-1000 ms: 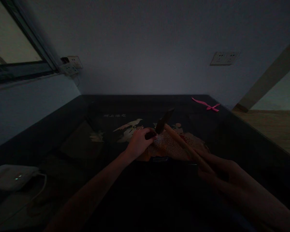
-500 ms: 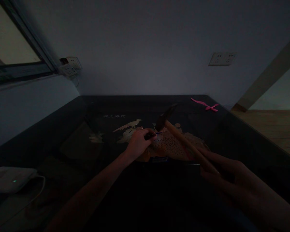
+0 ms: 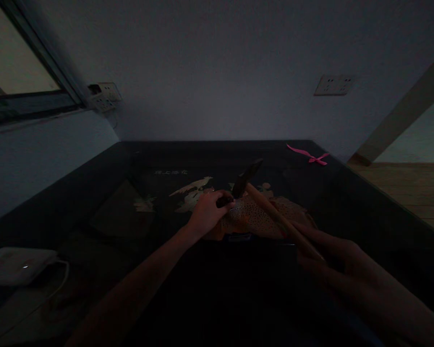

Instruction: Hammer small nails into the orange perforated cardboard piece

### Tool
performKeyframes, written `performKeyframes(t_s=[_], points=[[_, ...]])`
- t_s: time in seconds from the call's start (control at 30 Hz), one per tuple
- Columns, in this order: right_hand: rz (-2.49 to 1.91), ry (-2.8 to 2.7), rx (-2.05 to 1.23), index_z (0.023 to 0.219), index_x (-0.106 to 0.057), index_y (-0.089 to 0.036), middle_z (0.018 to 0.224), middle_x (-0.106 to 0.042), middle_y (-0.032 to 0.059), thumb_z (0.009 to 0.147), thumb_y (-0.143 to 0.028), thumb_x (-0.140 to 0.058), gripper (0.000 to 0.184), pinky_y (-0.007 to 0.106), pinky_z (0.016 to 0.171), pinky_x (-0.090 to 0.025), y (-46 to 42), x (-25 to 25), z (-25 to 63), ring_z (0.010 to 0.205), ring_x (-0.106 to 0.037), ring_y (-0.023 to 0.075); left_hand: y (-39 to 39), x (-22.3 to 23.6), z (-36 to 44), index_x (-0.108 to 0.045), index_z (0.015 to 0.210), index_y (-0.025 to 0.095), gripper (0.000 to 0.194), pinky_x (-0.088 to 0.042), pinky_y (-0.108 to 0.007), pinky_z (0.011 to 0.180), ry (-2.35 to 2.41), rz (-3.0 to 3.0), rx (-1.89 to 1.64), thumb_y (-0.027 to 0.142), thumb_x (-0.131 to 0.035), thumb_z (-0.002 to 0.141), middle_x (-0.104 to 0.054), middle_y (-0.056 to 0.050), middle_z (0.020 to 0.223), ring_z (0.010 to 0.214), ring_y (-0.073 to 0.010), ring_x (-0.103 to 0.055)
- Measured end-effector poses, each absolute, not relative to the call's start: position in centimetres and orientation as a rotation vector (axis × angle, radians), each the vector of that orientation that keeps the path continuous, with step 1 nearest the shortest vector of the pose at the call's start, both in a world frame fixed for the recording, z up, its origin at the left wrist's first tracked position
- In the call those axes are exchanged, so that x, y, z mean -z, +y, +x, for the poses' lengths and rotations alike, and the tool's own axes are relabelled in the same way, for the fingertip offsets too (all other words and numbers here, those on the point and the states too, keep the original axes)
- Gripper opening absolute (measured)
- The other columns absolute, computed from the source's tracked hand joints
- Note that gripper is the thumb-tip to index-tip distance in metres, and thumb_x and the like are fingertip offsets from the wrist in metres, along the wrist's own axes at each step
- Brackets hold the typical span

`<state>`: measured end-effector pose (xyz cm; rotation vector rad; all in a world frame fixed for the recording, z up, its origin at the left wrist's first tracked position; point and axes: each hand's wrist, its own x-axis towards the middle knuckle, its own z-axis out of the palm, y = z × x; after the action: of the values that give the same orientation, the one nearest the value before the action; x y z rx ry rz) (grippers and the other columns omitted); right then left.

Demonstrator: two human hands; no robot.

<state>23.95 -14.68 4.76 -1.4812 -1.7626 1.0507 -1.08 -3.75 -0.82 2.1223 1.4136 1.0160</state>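
My right hand (image 3: 336, 262) is wrapped round the wooden handle of a hammer (image 3: 275, 214). The dark hammer head (image 3: 245, 179) is down by my left fingertips; whether it touches anything is too dark to tell. My left hand (image 3: 211, 208) is closed in a pinch over a brownish-orange sheet (image 3: 258, 219) covered with many small dark dots or holes. Something small sits between thumb and finger, too dim to make out. The sheet lies on the dark glossy table (image 3: 104, 183), and a small label shows at its near edge.
A pink ribbon (image 3: 313, 159) lies near the table's far right corner. At the left is a white box-shaped device (image 3: 20, 266) with a light and a cable. Pale bird and flower pictures (image 3: 191, 187) decorate the tabletop. Wall sockets (image 3: 334, 85) are behind.
The hammer head has come down slightly, closer to my left fingertips, and its handle has tipped lower. My left hand stays in nearly the same place.
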Motion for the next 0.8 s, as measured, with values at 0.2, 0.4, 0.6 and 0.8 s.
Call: performKeyframes(t_s=[0.2,0.4,0.6,0.8], points=[[-1.535,-1.780,-0.955,0.128,-0.060,-0.026,0.098,-0.073,0.0066,0.080,-0.047,-0.061,0.053,0.038,0.070,-0.060,-14.8,-4.1,24.2,0.086,-0.069,0.0283,-3.7,1.1,-1.2,-0.069,0.084,0.018,0.006,-0.048,-0.033,0.078,1.411,2.115,-1.030,0.016,-0.067,0.078,-0.072,-0.003,0.085,0.085,-0.0207,-0.066],[-1.483,-1.753,-1.032,0.126,-0.061,-0.027,0.107,-0.072,0.0067,0.080,-0.046,-0.063,0.050,0.041,0.081,-0.057,-14.8,-3.5,24.3,0.096,-0.067,0.0298,-3.6,1.3,-1.2,-0.070,0.085,0.019,0.009,-0.049,-0.032,0.076,1.412,2.110,-1.048,0.018,-0.068,0.077,-0.072,-0.002,0.085,0.083,-0.0201,-0.066],[-1.538,-1.721,-1.120,0.134,-0.052,-0.027,0.122,-0.065,0.0076,0.083,-0.051,-0.058,0.057,0.042,0.086,-0.054,-15.0,-3.2,24.5,0.103,-0.064,0.0301,-3.5,1.3,-1.4,-0.070,0.086,0.019,0.008,-0.050,-0.033,0.076,1.415,2.100,-1.020,0.020,-0.067,0.078,-0.071,-0.003,0.084,0.083,-0.0203,-0.066],[-1.565,-1.706,-1.155,0.133,-0.054,-0.024,0.114,-0.067,0.0083,0.081,-0.050,-0.060,0.059,0.049,0.097,-0.045,-15.1,-2.7,24.4,0.109,-0.059,0.0328,-3.4,1.5,-1.4,-0.070,0.087,0.019,0.011,-0.050,-0.033,0.076,1.421,2.101,-1.047,0.017,-0.068,0.076,-0.072,-0.003,0.086,0.084,-0.0208,-0.067]])
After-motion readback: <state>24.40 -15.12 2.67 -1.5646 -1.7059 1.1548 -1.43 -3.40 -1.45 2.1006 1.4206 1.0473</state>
